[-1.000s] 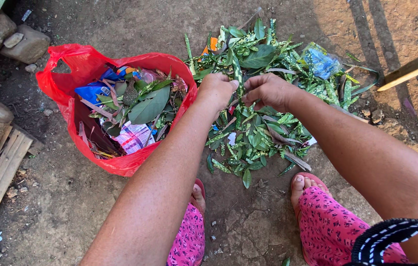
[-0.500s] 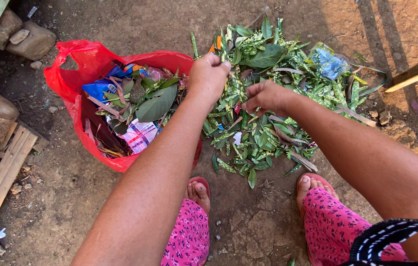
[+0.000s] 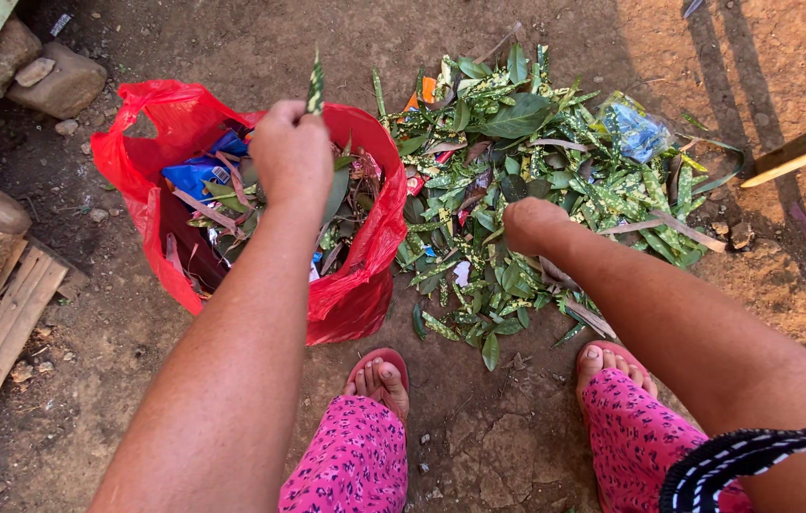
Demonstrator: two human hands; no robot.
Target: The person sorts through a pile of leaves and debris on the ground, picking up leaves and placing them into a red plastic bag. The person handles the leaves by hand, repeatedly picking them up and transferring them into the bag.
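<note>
I see bare dirt ground [image 3: 517, 446], stones [image 3: 51, 81], my left hand [image 3: 291, 152] pinching a leaf [image 3: 314, 87] above the red bag [image 3: 355, 285], right hand [image 3: 531, 226] fisted in the leaf pile [image 3: 536, 152].

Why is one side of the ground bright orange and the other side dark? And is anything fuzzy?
In the head view, sunlight hits the dirt ground at the right, crossed by thin dark shadow stripes; the side around the red bag lies in shade. The leaf pile looks sharp, and so does the left hand above the bag; no strong glare shows.
</note>
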